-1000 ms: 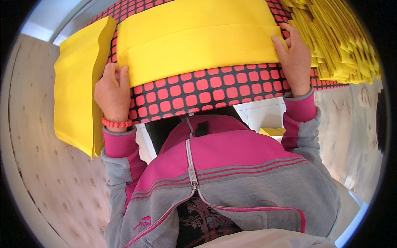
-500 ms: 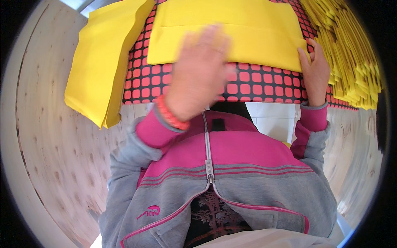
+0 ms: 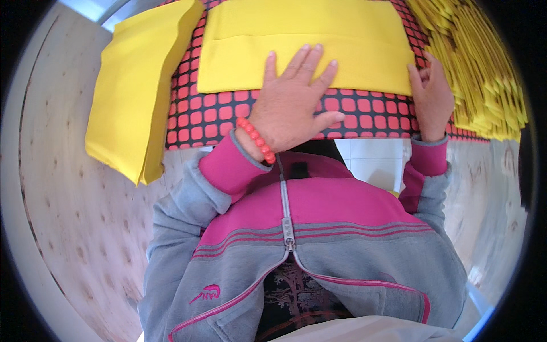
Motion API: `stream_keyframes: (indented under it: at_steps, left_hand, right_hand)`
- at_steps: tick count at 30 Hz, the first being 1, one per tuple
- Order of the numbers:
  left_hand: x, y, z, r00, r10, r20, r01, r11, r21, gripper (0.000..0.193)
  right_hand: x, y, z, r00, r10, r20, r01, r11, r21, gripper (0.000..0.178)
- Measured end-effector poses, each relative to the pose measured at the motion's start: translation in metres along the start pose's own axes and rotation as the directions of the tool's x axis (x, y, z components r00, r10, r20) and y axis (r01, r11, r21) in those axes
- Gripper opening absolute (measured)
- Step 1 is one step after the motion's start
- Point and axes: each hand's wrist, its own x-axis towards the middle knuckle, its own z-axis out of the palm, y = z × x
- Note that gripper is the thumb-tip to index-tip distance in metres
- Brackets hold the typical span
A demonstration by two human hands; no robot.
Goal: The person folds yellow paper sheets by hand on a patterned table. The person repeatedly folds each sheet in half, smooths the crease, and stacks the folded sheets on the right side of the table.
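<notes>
A folded yellow cloth (image 3: 307, 25) lies flat on the tabletop, with a fold line running across it. My left hand (image 3: 290, 105), wearing a red bead bracelet, rests palm down with its fingers spread over the cloth's near edge. At the cloth's right edge is my right hand (image 3: 434, 100). Its thumb touches or nearly touches that edge, and its fingers are loosely bent with a gap to the thumb; nothing shows in its grip.
A stack of yellow cloth (image 3: 134, 85) hangs over the table's left front edge. To the right stands a thick pile of folded yellow cloths (image 3: 476, 74). A red-and-black checked cover (image 3: 356, 117) lies under everything. Pale wood-look flooring (image 3: 74, 199) shows at the left.
My left hand, blurred before, has slid slightly back toward me and right, and now lies still with fingers spread. My right thumb has shifted slightly off the cloth's right edge.
</notes>
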Motion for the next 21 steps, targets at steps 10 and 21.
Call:
stream_keyframes:
  at_steps: [10, 21]
  left_hand:
    - [0.002, 0.000, 0.000, 1.000, 0.006, 0.001, -0.006, 0.998, 0.056, 0.076]
    - [-0.032, -0.037, -0.016, 0.996, -0.082, 0.019, 0.080, 0.994, 0.079, 0.081]
  right_hand:
    - [-0.050, -0.123, 0.017, 0.880, -0.472, 0.058, 0.396, 0.795, 0.459, 0.056]
    - [-0.065, -0.074, -0.012, 0.932, -0.280, 0.231, 0.282, 0.959, 0.025, 0.079]
